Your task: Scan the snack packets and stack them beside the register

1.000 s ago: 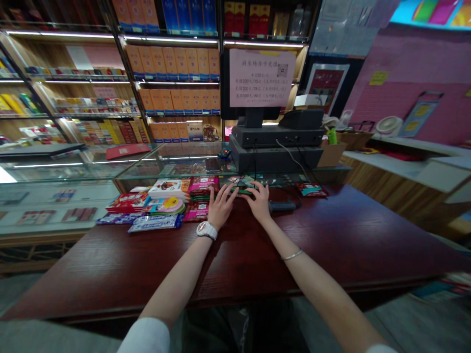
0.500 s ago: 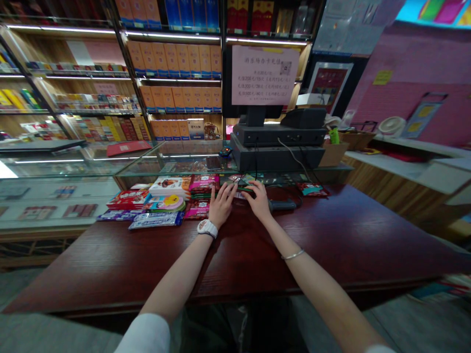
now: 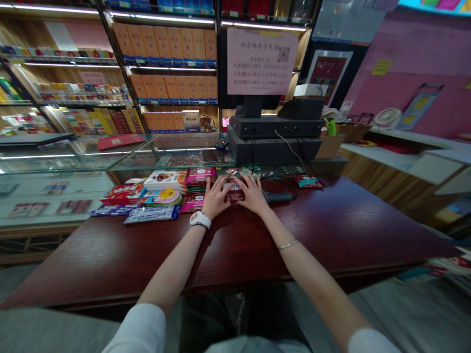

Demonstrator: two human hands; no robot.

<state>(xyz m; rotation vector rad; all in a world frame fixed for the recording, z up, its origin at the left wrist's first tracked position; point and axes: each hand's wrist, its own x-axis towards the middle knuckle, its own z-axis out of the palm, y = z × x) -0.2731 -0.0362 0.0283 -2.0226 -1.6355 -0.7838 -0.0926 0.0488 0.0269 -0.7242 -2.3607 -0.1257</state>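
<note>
Both my hands reach to the far side of a dark red wooden table. My left hand, with a white watch on its wrist, and my right hand, with a thin bangle, lie side by side with fingers stretched out flat. Between them they press on a small dark red packet lying on the table. To the left lie rows of snack packets: pink ones, a yellow and green one and blue and purple bars.
A black scanner handle lies just right of my right hand. A cash register with a paper notice stands on the glass counter behind. Shelves of orange boxes fill the back wall. A red packet lies further right.
Both hands have drawn slightly towards me and closer together. They were on a green packet before; now a dark red packet lies under their fingers. The camera has tilted down a little.
</note>
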